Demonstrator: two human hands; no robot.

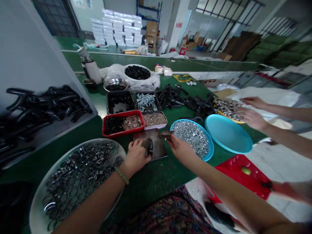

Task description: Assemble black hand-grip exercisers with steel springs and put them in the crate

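My left hand [136, 156] is closed round a small black part [150, 148] over a dark metal plate [156, 143] at the near edge of the green table. My right hand [180, 148] pinches a small dark piece [167, 135] just above the plate, next to a blue bowl of silvery nuts [192, 135]. A round tray of dark metal rings [75, 178] lies left of my left wrist.
Behind the plate stand a red tray [122, 123], a pink tray of small parts [154, 119] and black trays with screws [146, 101]. An empty blue bowl [227, 133] sits right. Another person's two hands [252, 112] reach over a yellow dish of metal pieces. A red stool [241, 174] stands beside me.
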